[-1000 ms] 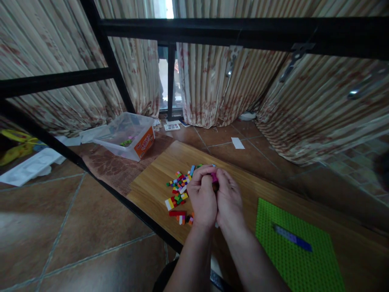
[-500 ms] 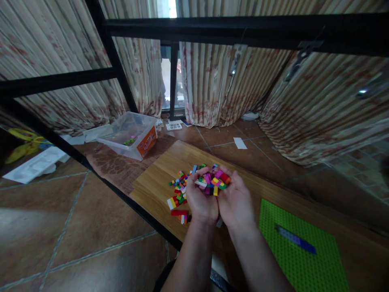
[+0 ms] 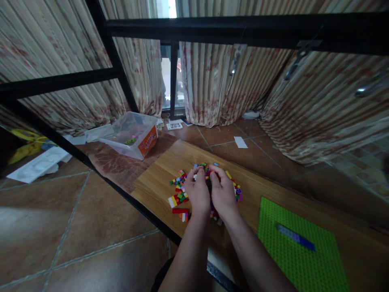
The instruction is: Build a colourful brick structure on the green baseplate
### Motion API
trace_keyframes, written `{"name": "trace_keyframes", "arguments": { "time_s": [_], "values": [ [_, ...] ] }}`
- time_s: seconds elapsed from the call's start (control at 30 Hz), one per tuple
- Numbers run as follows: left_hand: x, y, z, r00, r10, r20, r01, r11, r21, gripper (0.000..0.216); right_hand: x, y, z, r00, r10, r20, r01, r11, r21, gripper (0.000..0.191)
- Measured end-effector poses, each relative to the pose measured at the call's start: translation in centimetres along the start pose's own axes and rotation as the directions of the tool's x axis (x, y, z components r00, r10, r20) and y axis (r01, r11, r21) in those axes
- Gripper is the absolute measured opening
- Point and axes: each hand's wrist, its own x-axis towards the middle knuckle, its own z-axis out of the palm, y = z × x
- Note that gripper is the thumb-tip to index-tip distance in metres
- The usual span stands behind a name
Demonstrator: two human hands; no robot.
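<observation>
The one camera here rides on the person's head, facing forward and down over the bare left hand [image 3: 199, 194] and bare right hand [image 3: 224, 194], both near it. It catches the long brown wooden tabletop [image 3: 164, 166] aslant, and looks across to the striped, red-patterned cream fabric curtains [image 3: 209, 81], well beyond.

We could read no word, brand or number for certain. On the end of the clear plastic box [image 3: 124, 151] we saw an orange label [image 3: 148, 140] with bold pale characters, too small and blurred for us to make out. On the floor [image 3: 217, 136] near the window [image 3: 173, 83], a white card [image 3: 174, 126] bore dark print that we could not read either.
</observation>
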Motion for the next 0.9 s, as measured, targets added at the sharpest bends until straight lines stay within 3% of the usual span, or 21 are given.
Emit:
{"name": "trace_keyframes", "arguments": {
  "time_s": [0.27, 0.63, 0.77, 0.9],
  "values": [
    [-0.1, -1.2, -0.3, 0.986, 0.155, 0.068, -0.165, 0.969, 0.183, 0.024, 0.4, 0.9, -0.4, 0.995, -0.028, 0.091, 0.029, 0.999, -0.015, 0.023],
    [-0.5, -1.1, -0.3, 0.972, 0.233, -0.027, -0.214, 0.928, 0.306, 0.027, 0.4, 1.2, -1.1, 0.998, -0.031, 0.05, 0.03, 0.999, 0.013, 0.024],
    [-0.4, -1.1, -0.4, 0.972, 0.233, -0.041, -0.214, 0.939, 0.27, 0.027, 0.0, 0.5, -1.8, 0.997, 0.064, 0.043, -0.073, 0.969, 0.234, 0.025],
    [-1.0, -0.3, -0.3, 0.966, 0.257, 0.007, -0.253, 0.948, 0.194, 0.028, -0.4, -0.4, -2.4, 0.98, 0.183, 0.072, -0.193, 0.832, 0.52, 0.026]
  ]
}}
